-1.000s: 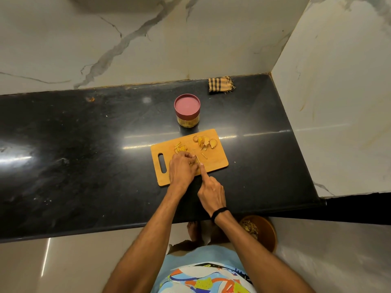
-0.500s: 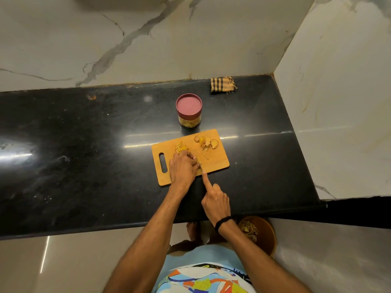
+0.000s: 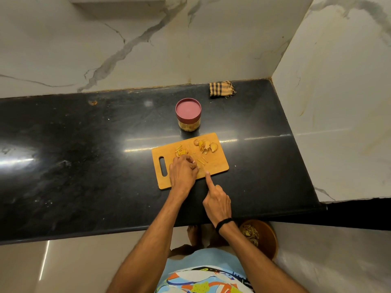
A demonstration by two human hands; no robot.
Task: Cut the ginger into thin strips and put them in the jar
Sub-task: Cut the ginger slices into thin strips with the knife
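Note:
A wooden cutting board [image 3: 215, 163] lies on the black counter. Peeled ginger slices [image 3: 205, 145] sit at its far right, and a small heap of cut strips [image 3: 181, 152] at its far middle. Two loose strips [image 3: 203, 160] lie nearer. My left hand [image 3: 182, 172] is curled, fingertips down, over a ginger piece on the board. My right hand [image 3: 216, 201] is over the counter just in front of the board, index finger stretched to the board's near edge and other fingers curled as on a knife handle. The blade is hard to make out. Behind the board stands the jar [image 3: 188, 115], its red lid on.
A folded checked cloth [image 3: 221, 89] lies at the back right corner of the counter. Marble walls close off the back and the right side. Beyond the counter's front edge, a brown bowl [image 3: 264, 237] with peelings sits on the floor by my feet.
My right hand has drawn back from beside the left hand toward the counter's front edge. My left hand has stayed on the ginger.

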